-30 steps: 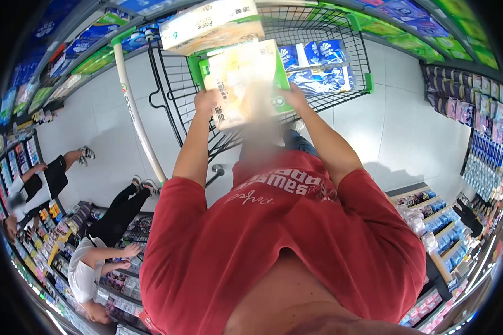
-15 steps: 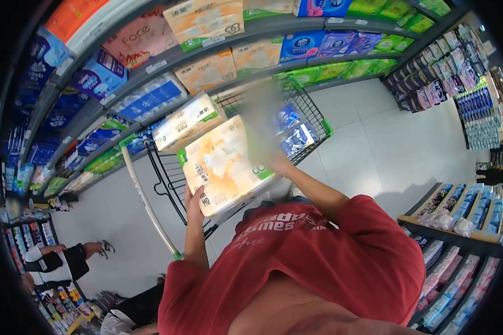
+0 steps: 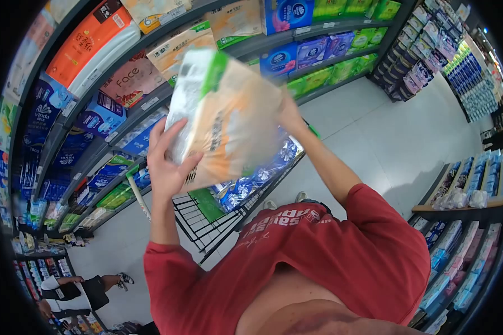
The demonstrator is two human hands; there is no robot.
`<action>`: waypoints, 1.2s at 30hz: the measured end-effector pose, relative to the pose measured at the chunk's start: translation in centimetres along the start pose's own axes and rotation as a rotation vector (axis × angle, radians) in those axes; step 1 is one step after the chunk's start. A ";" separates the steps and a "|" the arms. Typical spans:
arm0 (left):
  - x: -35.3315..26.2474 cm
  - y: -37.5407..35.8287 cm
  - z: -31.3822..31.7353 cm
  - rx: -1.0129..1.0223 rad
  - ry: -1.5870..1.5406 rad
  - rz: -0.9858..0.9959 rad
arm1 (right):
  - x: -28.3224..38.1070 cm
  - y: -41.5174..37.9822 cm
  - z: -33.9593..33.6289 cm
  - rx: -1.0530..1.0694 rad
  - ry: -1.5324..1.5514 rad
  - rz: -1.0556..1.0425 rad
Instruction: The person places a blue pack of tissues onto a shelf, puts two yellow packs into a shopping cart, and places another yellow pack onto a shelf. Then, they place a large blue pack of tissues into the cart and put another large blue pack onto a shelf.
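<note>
Between both hands, above the wire cart [image 3: 207, 226], a large orange-and-white tissue pack [image 3: 229, 120] with a green band is held up and tilted, partly blurred. My left hand [image 3: 167, 156] grips its left side and lower corner, fingers spread around the pack. At the right edge of the pack is my right hand [image 3: 289, 111], closed on it, with its fingertips partly hidden and blurred. Blue packs [image 3: 240, 192] and a green item [image 3: 207, 204] lie in the cart below.
Shelves of tissue packs [image 3: 131, 78] curve along the left and top. Hanging goods [image 3: 416, 50] are at the upper right, shelves of small packs [image 3: 455, 245] at the lower right. A person [image 3: 78, 293] is at the lower left, on the grey floor.
The tissue pack has been raised out of the cart area towards the shelves and tilted, with both hands moving up with it. More blue packs in the cart now show.
</note>
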State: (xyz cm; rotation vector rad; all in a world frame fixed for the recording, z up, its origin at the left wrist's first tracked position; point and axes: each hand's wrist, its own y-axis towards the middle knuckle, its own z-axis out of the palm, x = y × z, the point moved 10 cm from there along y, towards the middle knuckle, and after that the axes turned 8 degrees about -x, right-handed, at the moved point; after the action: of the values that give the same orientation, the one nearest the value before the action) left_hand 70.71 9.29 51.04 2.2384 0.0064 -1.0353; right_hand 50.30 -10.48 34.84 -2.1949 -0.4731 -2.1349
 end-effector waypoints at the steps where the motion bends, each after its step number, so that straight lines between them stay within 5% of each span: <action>1: -1.7 1.5 0.3 -0.006 0.004 -0.001 | -0.6 1.6 -2.1 -0.063 0.020 -0.114; 2: -4.4 2.7 1.4 0.066 0.041 0.136 | 0.3 2.0 -3.3 -0.055 0.023 -0.119; 4: -8.7 4.5 3.3 0.190 0.117 0.364 | 7.2 1.8 -5.9 -0.083 -0.313 -0.521; 7: -15.6 8.1 5.4 0.418 0.098 0.715 | 8.3 2.6 -9.0 0.254 0.055 -0.299; 9: -19.4 10.1 5.2 0.479 0.119 0.908 | 11.8 1.7 -11.1 0.171 0.044 -0.359; 11: -21.3 13.5 4.4 0.475 0.149 0.889 | 15.2 1.5 -12.4 0.082 0.039 -0.414; 12: -25.9 11.9 2.5 0.136 0.290 1.326 | 16.9 1.6 -13.4 0.032 0.210 -0.437; 13: -24.7 14.9 1.1 -0.153 0.616 1.146 | 18.1 1.7 -14.5 -0.018 0.380 -0.457; 15: -22.5 15.1 -3.4 -0.544 -0.032 1.031 | 19.7 2.2 -14.8 -0.030 0.448 -0.459; 17: -18.2 14.0 -0.7 -0.503 -0.092 0.835 | 20.0 2.4 -15.1 -0.058 0.518 -0.467; 18: -13.2 15.3 2.4 -0.282 -0.269 0.504 | 20.1 2.5 -15.1 -0.046 0.533 -0.464; 23: -3.3 13.8 10.5 0.128 -0.838 -0.053 | 16.6 1.8 -14.6 -0.055 0.480 -0.401; 30: 3.3 12.7 14.3 0.113 -0.720 -0.112 | 7.3 4.7 -14.1 -0.092 0.354 -0.206; 36: 9.5 14.9 19.8 0.088 -0.520 -0.190 | 0.2 13.3 -14.0 0.163 0.118 -0.090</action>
State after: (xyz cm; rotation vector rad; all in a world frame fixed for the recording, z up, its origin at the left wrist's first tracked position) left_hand 67.81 -16.02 43.79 2.0080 -0.0534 -1.7248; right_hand 40.02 -26.45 38.14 -1.9860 -0.7228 -2.1678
